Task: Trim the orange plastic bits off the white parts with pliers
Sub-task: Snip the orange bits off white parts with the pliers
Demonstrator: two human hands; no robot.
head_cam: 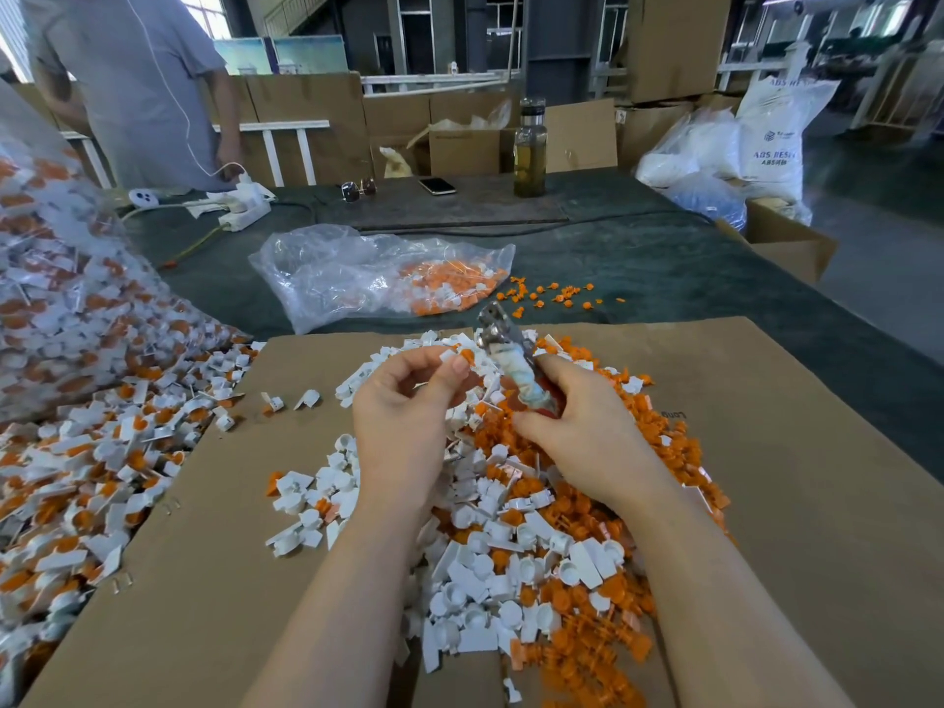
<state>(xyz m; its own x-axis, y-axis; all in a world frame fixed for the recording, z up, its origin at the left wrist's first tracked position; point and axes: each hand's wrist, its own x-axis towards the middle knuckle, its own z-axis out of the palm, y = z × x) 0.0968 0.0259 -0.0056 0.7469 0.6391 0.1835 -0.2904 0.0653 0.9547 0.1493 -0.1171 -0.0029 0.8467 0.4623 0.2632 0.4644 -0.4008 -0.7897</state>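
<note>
Left fingers: the left hand (403, 401) pinched one white part (456, 356) between thumb and fingertips, its orange bit (467, 356) facing the pliers.
Right fingers: the right hand (582, 431) was curled round the wrapped handles of the pliers (503, 344); head tilted up, jaw opening unclear.
Handling: the part looked light, stiff and slick, so hold its white body and leave the orange clear.
Place: part just left of the pliers' head, above the heap (511, 528).
Beyond: cardboard sheet (766, 452) under the pliers; clear bag (368, 273) behind them.
</note>
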